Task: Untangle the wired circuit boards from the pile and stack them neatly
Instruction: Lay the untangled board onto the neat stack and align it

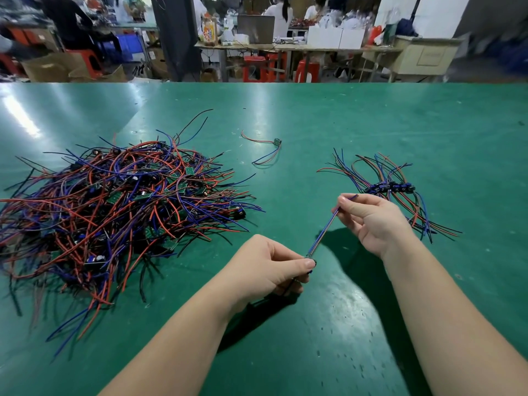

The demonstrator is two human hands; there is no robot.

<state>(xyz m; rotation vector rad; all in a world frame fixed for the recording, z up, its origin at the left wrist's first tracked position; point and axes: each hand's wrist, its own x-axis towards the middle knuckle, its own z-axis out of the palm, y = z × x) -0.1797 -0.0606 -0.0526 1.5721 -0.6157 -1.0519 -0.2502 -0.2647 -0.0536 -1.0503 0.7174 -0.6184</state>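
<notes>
A big tangled pile of small green circuit boards with red, blue and black wires lies on the left of the green table. My left hand pinches a small board at its fingertips. That board's wires run taut up to my right hand, which pinches their far ends. Behind my right hand lies a neat row of sorted boards with their wires fanned out. One single wired board lies alone at mid-table.
The table's far edge runs across the top of the view. Beyond it are other work tables, red stools, cardboard boxes and several seated people.
</notes>
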